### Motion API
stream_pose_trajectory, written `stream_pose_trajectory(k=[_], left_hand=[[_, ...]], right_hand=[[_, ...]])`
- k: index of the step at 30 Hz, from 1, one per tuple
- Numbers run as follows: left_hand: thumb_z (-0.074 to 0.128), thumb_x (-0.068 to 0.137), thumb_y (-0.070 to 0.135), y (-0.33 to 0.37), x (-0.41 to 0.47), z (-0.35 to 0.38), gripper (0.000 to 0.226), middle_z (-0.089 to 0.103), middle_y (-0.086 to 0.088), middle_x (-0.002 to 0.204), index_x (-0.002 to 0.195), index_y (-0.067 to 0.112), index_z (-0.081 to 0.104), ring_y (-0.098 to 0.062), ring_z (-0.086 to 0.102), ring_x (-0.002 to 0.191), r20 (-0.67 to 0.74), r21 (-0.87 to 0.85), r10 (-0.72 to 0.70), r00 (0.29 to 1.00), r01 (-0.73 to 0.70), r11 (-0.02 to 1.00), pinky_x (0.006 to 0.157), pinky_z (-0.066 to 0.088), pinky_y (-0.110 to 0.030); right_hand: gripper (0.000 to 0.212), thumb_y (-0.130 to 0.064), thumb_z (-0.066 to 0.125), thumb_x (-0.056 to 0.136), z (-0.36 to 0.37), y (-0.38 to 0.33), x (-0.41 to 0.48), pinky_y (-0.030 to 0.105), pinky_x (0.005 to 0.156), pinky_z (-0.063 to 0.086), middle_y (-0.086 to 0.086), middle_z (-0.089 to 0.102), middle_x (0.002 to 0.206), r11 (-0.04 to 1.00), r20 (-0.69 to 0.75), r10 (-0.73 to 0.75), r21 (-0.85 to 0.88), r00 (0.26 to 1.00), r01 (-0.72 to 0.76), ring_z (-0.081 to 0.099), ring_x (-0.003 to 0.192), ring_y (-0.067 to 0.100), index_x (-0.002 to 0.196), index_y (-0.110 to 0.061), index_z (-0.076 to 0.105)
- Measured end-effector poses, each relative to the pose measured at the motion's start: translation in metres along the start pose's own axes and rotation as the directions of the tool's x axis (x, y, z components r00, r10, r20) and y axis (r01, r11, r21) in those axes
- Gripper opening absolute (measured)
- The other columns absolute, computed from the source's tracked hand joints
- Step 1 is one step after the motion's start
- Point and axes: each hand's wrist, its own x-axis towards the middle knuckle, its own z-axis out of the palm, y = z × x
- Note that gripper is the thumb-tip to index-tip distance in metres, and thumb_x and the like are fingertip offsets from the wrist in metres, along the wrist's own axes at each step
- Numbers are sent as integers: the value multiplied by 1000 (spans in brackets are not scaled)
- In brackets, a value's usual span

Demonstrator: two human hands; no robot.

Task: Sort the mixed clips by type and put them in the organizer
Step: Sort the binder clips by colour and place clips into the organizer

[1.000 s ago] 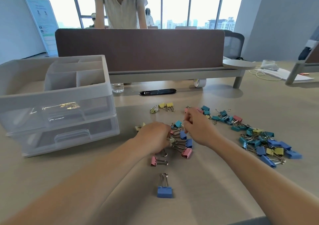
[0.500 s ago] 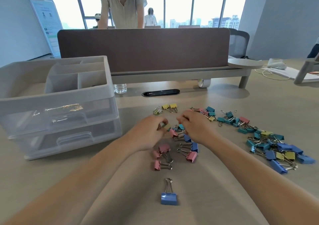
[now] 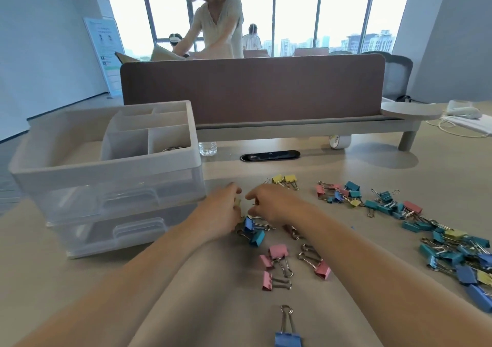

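My left hand [image 3: 222, 213] and my right hand [image 3: 274, 205] meet fingertip to fingertip just right of the white organizer [image 3: 111, 176]. The left fingers pinch a small yellow clip [image 3: 237, 202]. The right fingers are curled, and what they hold is hidden. Below the hands lie two blue clips [image 3: 254, 232]. Nearer me are pink clips [image 3: 278, 252] and one lone blue clip [image 3: 288, 338]. Two yellow clips [image 3: 283, 179] lie beyond the hands. A big mixed pile [image 3: 452, 248] of teal, blue, yellow and pink clips spreads to the right.
The organizer has open top compartments and two clear drawers, both closed. A brown desk divider [image 3: 253, 88] stands behind, with a small water bottle [image 3: 207, 148], a cable slot [image 3: 270, 156] and a tape roll [image 3: 336, 141] below it. A person stands beyond the divider.
Both hands have moved away from me and left toward the organizer, off the pink clips. The left hand now shows a yellow clip. The view has tilted upward.
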Motion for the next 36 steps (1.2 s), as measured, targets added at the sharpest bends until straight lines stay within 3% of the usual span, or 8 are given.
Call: stream_pose_trajectory(k=[5,10,16,20,23,26,31,36], left_hand=[[44,96,13,-6,9,9,35,62,-13,116,130,13,53,-25,62,99,5,55,-23,1000,23,998,76,46,-29],[49,94,13,-7,14,22,35,55,-12,126,129,13,55,-26,57,109,2,123,-44,999,43,991,88,48,-33],[55,88,7,-7,20,30,36,59,-12,116,124,14,56,-26,58,101,30,195,-3,1000,-2,981,76,47,-30],[58,88,9,-7,19,30,14,60,-11,98,101,13,54,-27,57,85,39,256,27,999,-37,966,62,41,-32],[56,88,10,-4,18,29,13,59,-12,97,101,10,54,-29,59,84,28,268,20,999,-27,963,62,44,-34],[57,87,9,-1,16,26,11,59,-12,93,97,10,53,-28,59,81,1,232,5,1000,-5,973,56,41,-31],[58,91,17,11,9,8,11,60,-4,92,100,11,57,-21,54,80,-115,20,9,993,-7,1000,62,41,-30],[61,90,24,32,-4,-23,12,58,-2,80,89,12,58,-21,53,72,-180,-55,35,983,-45,997,60,41,-30]], right_hand=[[38,-34,62,95,7,3,11,31,92,43,3,60,134,1000,75,-4,3,997,4,57,119,22,130,-20,62],[31,-32,64,93,13,10,5,26,80,39,3,62,123,1000,49,-13,5,999,12,58,108,20,122,-19,64],[28,-31,63,94,14,21,-3,30,86,47,3,63,120,999,5,7,45,1000,-8,58,104,19,120,-20,61],[29,-35,61,95,12,25,-8,29,78,42,3,63,119,995,-58,18,94,998,-13,58,101,18,119,-20,60],[30,-36,61,95,8,25,-13,31,82,46,3,63,118,993,-96,30,115,995,-18,58,102,18,121,-21,59],[31,-34,58,97,0,24,-20,33,85,49,3,66,113,990,-89,43,140,995,-30,61,100,17,125,-21,58],[25,-34,56,98,-25,22,-32,21,64,42,-10,65,88,975,-146,72,219,987,-39,59,74,0,117,-19,62],[27,-37,53,99,-70,0,-50,24,67,42,-8,66,86,986,-187,0,165,982,31,59,78,7,108,-16,68]])
